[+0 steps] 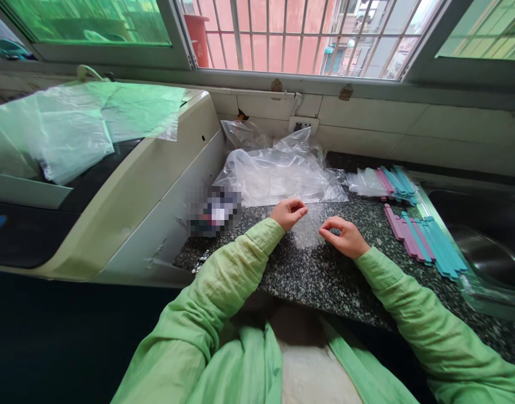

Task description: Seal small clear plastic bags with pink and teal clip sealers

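Observation:
A small clear plastic bag [308, 229] spans the gap between my two hands, just above the dark speckled counter; its edges are hard to make out. My left hand [288, 214] is closed in a pinch at the bag's upper left. On the bag's right side, the thumb and forefinger of my right hand [343, 235] are pinched together. Beyond them lies a heap of large clear plastic bags [278, 174]. Pink and teal flat plastic strips [425, 241] are laid out to the right of my right hand, with more strips [396, 182] beside small clear bags [365, 182] behind.
A metal sink [493, 252] is set into the counter [316, 280] at the right. To the left stands a large beige machine [168, 168] with plastic sheets [76, 129] on top. A blurred-out item [215, 212] and small shiny bits [200, 261] lie near the counter's left edge.

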A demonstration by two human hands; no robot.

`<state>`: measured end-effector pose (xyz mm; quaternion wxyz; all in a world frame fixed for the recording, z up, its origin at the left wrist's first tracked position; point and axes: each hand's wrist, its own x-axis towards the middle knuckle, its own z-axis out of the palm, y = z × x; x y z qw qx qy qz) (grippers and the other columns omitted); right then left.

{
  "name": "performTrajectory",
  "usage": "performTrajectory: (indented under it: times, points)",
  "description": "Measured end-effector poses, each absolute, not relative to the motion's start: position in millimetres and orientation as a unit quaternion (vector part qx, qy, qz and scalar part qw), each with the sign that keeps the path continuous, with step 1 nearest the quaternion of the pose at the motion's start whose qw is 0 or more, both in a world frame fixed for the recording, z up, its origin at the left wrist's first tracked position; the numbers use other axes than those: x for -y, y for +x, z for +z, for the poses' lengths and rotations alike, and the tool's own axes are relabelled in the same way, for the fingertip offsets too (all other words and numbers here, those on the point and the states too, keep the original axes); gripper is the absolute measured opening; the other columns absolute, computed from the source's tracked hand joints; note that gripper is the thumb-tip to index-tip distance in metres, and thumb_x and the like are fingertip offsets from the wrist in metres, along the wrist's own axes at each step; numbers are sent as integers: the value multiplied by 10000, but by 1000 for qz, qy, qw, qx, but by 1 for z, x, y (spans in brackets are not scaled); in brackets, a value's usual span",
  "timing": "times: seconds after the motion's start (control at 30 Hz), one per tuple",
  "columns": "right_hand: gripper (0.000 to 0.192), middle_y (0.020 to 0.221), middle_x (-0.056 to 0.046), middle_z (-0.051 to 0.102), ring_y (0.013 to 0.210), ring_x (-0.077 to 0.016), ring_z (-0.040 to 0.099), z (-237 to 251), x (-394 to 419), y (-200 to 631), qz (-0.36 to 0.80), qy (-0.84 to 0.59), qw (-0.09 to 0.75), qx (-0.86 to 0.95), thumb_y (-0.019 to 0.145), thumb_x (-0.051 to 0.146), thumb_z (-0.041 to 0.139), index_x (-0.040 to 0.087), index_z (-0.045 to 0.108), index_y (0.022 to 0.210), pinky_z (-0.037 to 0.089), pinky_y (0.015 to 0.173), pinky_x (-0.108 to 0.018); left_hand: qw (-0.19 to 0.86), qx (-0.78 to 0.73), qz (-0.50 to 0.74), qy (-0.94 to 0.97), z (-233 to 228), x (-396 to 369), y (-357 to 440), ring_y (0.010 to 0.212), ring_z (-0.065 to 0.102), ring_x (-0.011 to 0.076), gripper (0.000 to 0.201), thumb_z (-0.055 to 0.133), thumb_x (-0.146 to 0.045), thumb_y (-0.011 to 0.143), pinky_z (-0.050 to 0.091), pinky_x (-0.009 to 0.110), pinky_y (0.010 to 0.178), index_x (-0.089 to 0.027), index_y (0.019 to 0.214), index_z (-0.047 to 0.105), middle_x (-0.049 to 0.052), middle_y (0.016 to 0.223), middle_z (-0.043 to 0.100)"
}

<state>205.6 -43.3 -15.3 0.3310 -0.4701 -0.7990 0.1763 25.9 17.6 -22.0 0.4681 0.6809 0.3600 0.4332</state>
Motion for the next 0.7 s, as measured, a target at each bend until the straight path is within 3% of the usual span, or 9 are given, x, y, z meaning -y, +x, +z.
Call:
performTrajectory:
  times: [0.27, 0.7]
  points:
    - [156, 644, -19, 578, 635, -134, 530, -15, 45, 204, 195, -482, 353, 778, 756, 294, 514, 190, 542, 643, 423, 631, -274, 519, -317, 407, 682, -26, -13, 30, 504, 387, 51, 222, 604, -325, 623, 321, 195, 507, -113, 603, 539, -40, 517, 463]
    - [165, 622, -15, 567, 619, -133, 518, -17, 44, 204, 185, -474, 328, 796, 755, 282, 504, 190, 533, 620, 413, 614, -272, 507, -310, 416, 688, -29, -14, 31, 512, 399, 54, 234, 615, -330, 630, 327, 195, 512, -109, 601, 545, -30, 527, 478]
